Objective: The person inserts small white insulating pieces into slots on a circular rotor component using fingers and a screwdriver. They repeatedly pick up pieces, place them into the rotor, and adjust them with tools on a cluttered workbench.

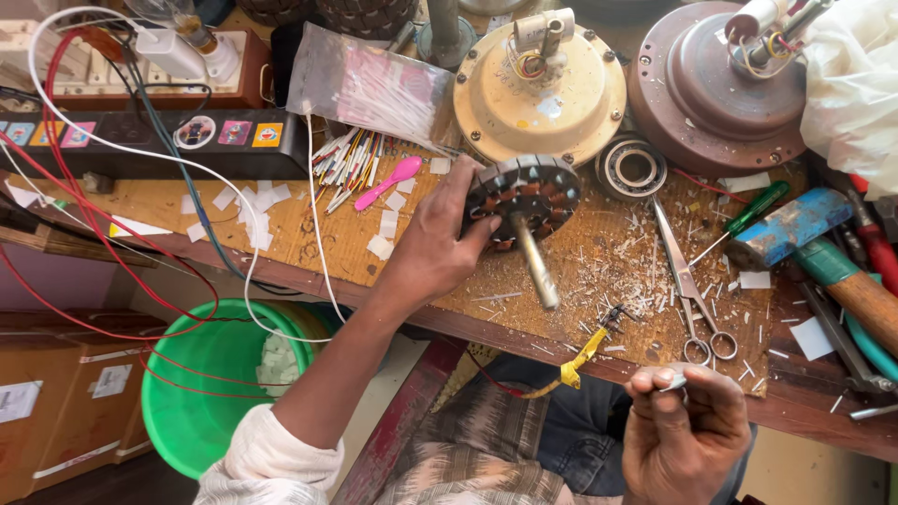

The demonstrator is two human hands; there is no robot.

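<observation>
My left hand (438, 238) grips the stator (521, 199) at its nine o'clock rim; it looks heavy, with fragile windings. My right hand (681, 425) pinches a small pale strip (671, 381).

A cluttered fan-repair workshop: opened motor housings (540, 93) at upper centre, scissors (687, 290) and a hammer (823, 257) on the scarred wooden bench (309, 234).

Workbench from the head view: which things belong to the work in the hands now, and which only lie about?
In hand:
- left hand grips round copper-wound motor stator with steel shaft
- right hand pinches small white paper strip

Lying about:
- steel scissors
- pink plastic spoon
- blue-headed hammer
- green plastic bucket
- cream round motor cover
</observation>
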